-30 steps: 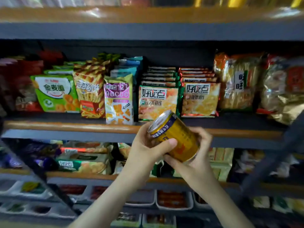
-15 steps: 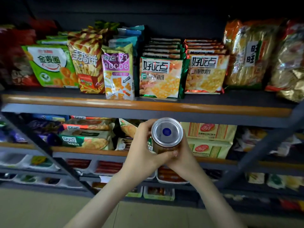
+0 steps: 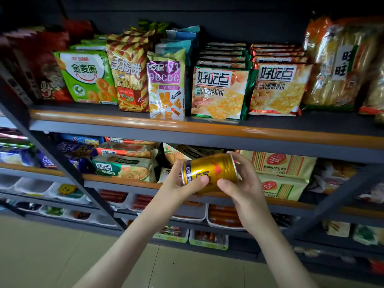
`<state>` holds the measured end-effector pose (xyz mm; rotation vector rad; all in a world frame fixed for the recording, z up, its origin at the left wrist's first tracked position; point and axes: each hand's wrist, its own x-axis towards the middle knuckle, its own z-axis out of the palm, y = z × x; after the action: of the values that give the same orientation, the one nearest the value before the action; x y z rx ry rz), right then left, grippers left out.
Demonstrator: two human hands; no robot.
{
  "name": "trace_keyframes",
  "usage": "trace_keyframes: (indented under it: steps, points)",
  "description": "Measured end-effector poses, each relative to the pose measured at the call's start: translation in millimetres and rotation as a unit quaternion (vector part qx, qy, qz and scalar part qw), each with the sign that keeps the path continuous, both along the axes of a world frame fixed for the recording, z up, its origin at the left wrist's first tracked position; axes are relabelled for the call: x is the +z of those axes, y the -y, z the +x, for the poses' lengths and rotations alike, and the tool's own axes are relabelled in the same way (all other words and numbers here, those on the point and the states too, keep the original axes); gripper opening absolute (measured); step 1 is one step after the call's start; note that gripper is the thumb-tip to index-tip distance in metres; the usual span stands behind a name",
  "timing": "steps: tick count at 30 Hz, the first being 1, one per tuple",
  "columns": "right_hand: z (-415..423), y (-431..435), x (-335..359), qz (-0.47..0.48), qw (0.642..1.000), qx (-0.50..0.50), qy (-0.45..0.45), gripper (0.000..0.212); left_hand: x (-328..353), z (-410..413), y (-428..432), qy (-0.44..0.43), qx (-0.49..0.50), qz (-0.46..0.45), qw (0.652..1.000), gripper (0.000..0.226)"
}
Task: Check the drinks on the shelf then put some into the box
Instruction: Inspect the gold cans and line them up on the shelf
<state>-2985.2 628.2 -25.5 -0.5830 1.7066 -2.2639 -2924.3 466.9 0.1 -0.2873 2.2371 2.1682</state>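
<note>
The dark shelf point(image 3: 124, 123) with its orange front rails fills the far side of the view. Its upper tier is lined with upright snack packets point(image 3: 218, 90), faced outward so their labels read from the aisle. In front of the middle tier two hands meet in the air, clear of the shelf. The left hand point(image 3: 182, 183) wraps the left end of a gold can point(image 3: 209, 172), thumb across its near side. The right hand point(image 3: 243, 188) clasps the right end, fingers over the top. The can lies sideways with its printed wall toward the viewer, most likely so the label can be checked, though the print is too blurred to read. No box shows here.
</note>
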Motion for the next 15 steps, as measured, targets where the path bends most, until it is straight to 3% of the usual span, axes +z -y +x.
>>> trace_keyframes:
  steps: [4, 8, 10, 12, 15]
  points:
    - [-8, 0, 12, 0.074, 0.997, -0.013, -0.024, 0.051, -1, -1, 11, 0.029, -0.075, -0.083, 0.993, 0.068]
    - [-16, 4, 22, 0.182, 0.983, 0.009, -0.011, 0.041, 0, -8, 3, 0.036, -0.112, -0.089, 0.989, 0.066]
    - [-22, 6, 23, 0.224, 0.974, 0.025, 0.019, 0.033, 0, -12, -2, 0.065, -0.087, -0.022, 0.994, 0.06]
    - [-27, 5, 24, 0.245, 0.968, 0.032, 0.048, 0.035, 2, -16, -4, 0.109, -0.057, 0.101, 0.987, 0.047]
    - [-35, 2, 26, 0.247, 0.964, 0.067, 0.072, 0.042, 5, -24, -1, 0.14, -0.051, 0.251, 0.956, 0.056]
